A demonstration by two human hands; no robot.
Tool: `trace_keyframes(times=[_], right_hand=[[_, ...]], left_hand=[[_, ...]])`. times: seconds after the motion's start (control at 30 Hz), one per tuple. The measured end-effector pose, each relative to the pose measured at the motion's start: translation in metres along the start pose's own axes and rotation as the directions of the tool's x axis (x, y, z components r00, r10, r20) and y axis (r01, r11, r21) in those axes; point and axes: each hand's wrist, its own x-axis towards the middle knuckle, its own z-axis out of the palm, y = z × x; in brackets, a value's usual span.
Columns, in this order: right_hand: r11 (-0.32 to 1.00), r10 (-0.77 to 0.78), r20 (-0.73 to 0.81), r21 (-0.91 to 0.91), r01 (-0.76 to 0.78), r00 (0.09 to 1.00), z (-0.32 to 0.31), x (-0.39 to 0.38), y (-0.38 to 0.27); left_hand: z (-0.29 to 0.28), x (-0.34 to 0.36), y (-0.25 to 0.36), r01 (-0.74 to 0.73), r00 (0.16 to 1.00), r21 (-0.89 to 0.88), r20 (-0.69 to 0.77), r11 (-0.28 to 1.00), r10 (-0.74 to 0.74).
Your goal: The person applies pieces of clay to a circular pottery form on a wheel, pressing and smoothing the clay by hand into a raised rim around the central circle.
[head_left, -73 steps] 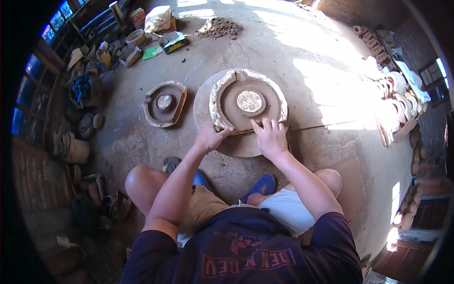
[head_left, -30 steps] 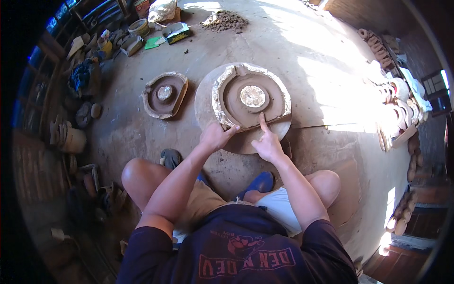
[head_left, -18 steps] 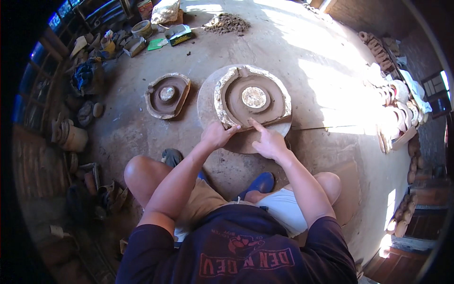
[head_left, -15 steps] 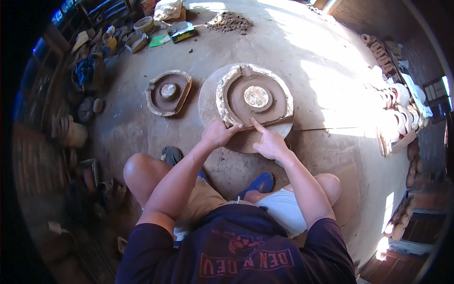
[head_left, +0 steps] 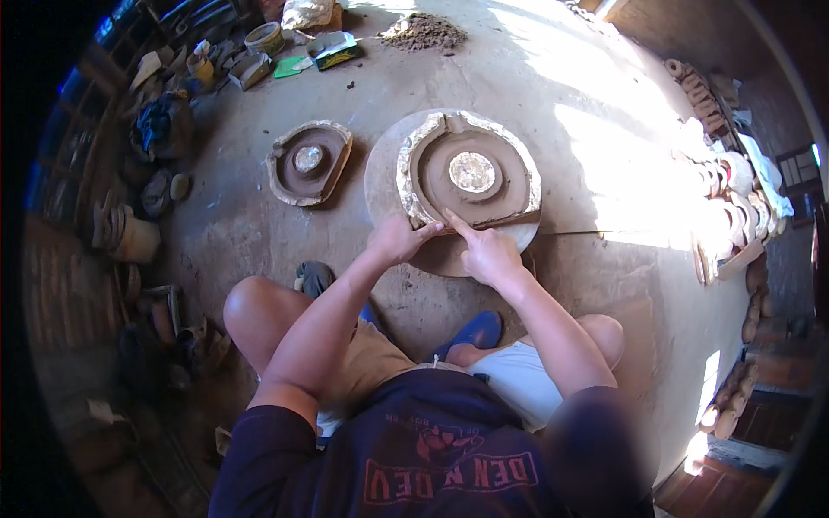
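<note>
A round grey board (head_left: 386,155) carries a horseshoe-shaped plaster mould (head_left: 527,164) lined with brown clay (head_left: 432,181), with a white disc (head_left: 471,172) at its centre. My left hand (head_left: 397,237) is closed on the mould's near-left edge, its thumb along the straight front side. My right hand (head_left: 488,252) has the index finger stretched onto the clay just inside that front edge, thumb apart and other fingers curled, holding nothing. To the left, a smaller similar mould (head_left: 278,177) sits on the floor by itself.
My bent knees (head_left: 259,319) frame the near floor (head_left: 570,276). Buckets (head_left: 138,237), boxes (head_left: 332,52) and clutter line the left and back, beside a heap of dark crumbs (head_left: 423,34). Stacked clay pieces (head_left: 734,216) run along the sunlit right side.
My right hand went from several fingers at the rim to one extended index finger, which has moved left along the front edge. My left hand stays on the rim.
</note>
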Motion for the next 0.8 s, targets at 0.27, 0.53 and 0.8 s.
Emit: trace_keyframes(times=[0.27, 0.53, 0.8], right_hand=[[0.967, 0.186, -0.022, -0.175, -0.187, 0.982, 0.007, -0.015, 0.055], [0.915, 0.404, 0.059, -0.001, -0.404, 0.913, -0.014, -0.011, 0.035], [0.872, 0.398, 0.095, 0.271, -0.409, 0.912, -0.049, 0.032, 0.057]], left_hand=[[-0.005, 0.000, 0.003, 0.011, 0.999, 0.014, -0.053, 1.000, -0.010], [-0.011, 0.005, 0.001, 0.044, 0.998, 0.008, 0.044, 0.999, -0.044], [-0.018, -0.009, 0.009, 0.016, 0.998, -0.072, 0.054, 0.997, -0.012]])
